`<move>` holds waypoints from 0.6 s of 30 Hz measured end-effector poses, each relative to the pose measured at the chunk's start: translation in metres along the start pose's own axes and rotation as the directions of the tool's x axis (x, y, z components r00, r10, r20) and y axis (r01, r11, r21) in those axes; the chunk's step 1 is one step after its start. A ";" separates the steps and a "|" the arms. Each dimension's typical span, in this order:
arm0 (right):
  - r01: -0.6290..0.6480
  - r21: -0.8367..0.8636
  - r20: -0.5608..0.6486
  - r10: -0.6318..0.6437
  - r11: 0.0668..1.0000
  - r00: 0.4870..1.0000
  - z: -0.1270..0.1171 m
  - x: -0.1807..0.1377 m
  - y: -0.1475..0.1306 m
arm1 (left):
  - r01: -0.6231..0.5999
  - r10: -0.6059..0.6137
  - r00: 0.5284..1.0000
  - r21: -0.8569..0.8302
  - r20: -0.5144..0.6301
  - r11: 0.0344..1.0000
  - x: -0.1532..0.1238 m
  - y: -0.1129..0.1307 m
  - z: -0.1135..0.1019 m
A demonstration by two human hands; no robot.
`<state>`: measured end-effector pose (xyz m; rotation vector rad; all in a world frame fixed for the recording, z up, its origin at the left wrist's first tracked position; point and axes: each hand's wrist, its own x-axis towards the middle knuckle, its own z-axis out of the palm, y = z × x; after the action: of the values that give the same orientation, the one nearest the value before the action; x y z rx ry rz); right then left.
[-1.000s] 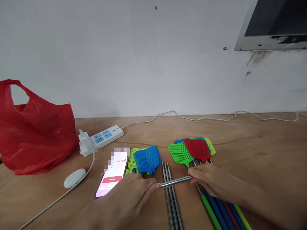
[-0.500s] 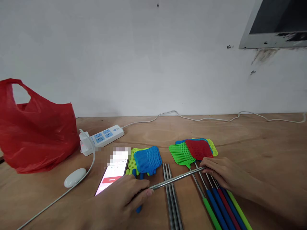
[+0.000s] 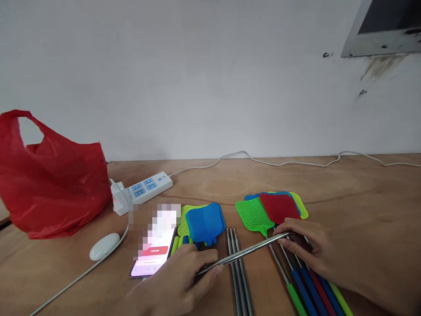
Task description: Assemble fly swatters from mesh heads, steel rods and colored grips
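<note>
My left hand (image 3: pixel 182 278) grips the near end of a metal telescopic rod (image 3: pixel 245 252), thumb along it. The fingers of my right hand (image 3: pixel 307 245) pinch its far end, so the rod slants up to the right above the table. Below it lie a few similar metal rods (image 3: pixel 239 281) side by side. Under and beside my right hand are several fly swatters with metal shafts, among them a green one (image 3: pixel 255 215) and a red one (image 3: pixel 279 208). Beyond my left hand lie blue swatter heads (image 3: pixel 206 222), a yellow-green head (image 3: pixel 183 223) and loose handles (image 3: pixel 175 244), partly hidden.
A lit phone (image 3: pixel 157 254) lies left of the swatter heads. Further left are a white mouse-shaped device (image 3: pixel 104 246), a white power strip (image 3: pixel 151 186) with its cord along the wall, and a red plastic bag (image 3: pixel 55 188). The wooden table (image 3: pixel 355 184) meets a grey wall.
The view has shifted slightly. My left hand has slid a little right along with the rod; my right-hand fingers have changed their hold at its far end. Both still hold the rod.
</note>
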<state>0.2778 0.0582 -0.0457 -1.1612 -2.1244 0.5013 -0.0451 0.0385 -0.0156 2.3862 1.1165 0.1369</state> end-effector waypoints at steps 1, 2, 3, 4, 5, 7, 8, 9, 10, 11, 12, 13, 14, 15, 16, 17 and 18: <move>-0.026 0.023 -0.027 0.027 0.999 0.999 0.001 -0.001 -0.002 | 0.003 -0.003 1.000 0.006 0.001 1.000 0.000 0.000 0.002; -0.049 0.047 -0.057 0.052 0.998 0.997 0.001 -0.002 -0.004 | 0.005 -0.005 1.000 0.012 0.001 1.000 -0.001 0.000 0.004; -0.068 0.071 -0.083 0.074 0.995 0.994 0.001 -0.003 -0.005 | 0.006 -0.006 1.000 0.016 0.001 1.000 -0.002 0.000 0.005; -0.086 0.095 -0.109 0.096 0.992 0.989 0.001 -0.004 -0.006 | 0.006 -0.006 1.000 0.016 0.000 1.000 -0.002 0.001 0.007; -0.100 0.121 -0.133 0.116 0.988 0.984 0.001 -0.004 -0.005 | 0.006 -0.006 1.000 0.015 -0.002 1.000 -0.003 0.001 0.007; -0.130 0.190 -0.165 0.162 0.973 0.973 0.002 -0.003 -0.002 | 0.007 -0.007 1.000 0.009 -0.010 1.000 -0.004 0.002 0.008; -0.141 0.235 -0.166 0.183 0.962 0.969 0.003 -0.003 0.000 | 0.007 -0.006 1.000 0.006 -0.017 1.000 -0.004 0.002 0.008; -0.155 0.287 -0.155 0.206 0.945 0.966 0.004 -0.002 0.003 | 0.005 -0.005 1.000 0.004 -0.028 1.000 -0.004 0.002 0.007; -0.173 0.341 -0.133 0.230 0.924 0.964 0.006 -0.002 0.005 | 0.002 -0.002 0.999 0.002 -0.040 1.000 -0.004 0.002 0.006; -0.193 0.395 -0.104 0.253 0.898 0.962 0.007 -0.002 0.007 | -0.002 0.002 0.999 0.002 -0.048 1.000 -0.004 0.002 0.006; -0.214 0.443 -0.078 0.275 0.870 0.958 0.008 -0.001 0.008 | -0.009 0.009 0.998 0.005 -0.057 1.000 -0.004 0.002 0.005; -0.232 0.483 -0.055 0.294 0.844 0.954 0.009 -0.001 0.008 | -0.016 0.017 0.998 0.009 -0.064 1.000 -0.005 0.001 0.005; -0.247 0.514 -0.039 0.310 0.822 0.950 0.009 0.000 0.007 | -0.024 0.025 0.997 0.017 -0.072 1.000 -0.005 0.001 0.005; -0.254 0.537 -0.029 0.319 0.804 0.947 0.010 0.000 0.006 | -0.031 0.033 0.996 0.024 -0.080 0.999 -0.005 0.001 0.005; -0.261 0.553 -0.020 0.326 0.791 0.945 0.010 0.001 0.005 | -0.038 0.040 0.995 0.031 -0.087 0.999 -0.005 0.001 0.005; -0.269 0.565 -0.011 0.332 0.780 0.943 0.010 0.002 0.003 | -0.043 0.046 0.995 0.035 -0.093 0.998 -0.005 0.001 0.005; -0.279 0.576 -0.001 0.342 0.768 0.940 0.010 0.003 0.001 | -0.045 0.048 0.994 0.038 -0.096 0.998 -0.006 0.001 0.005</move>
<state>0.2696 0.0608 -0.0524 -1.1438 -1.5178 1.1168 -0.0466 0.0318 -0.0192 2.4616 1.1165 0.2529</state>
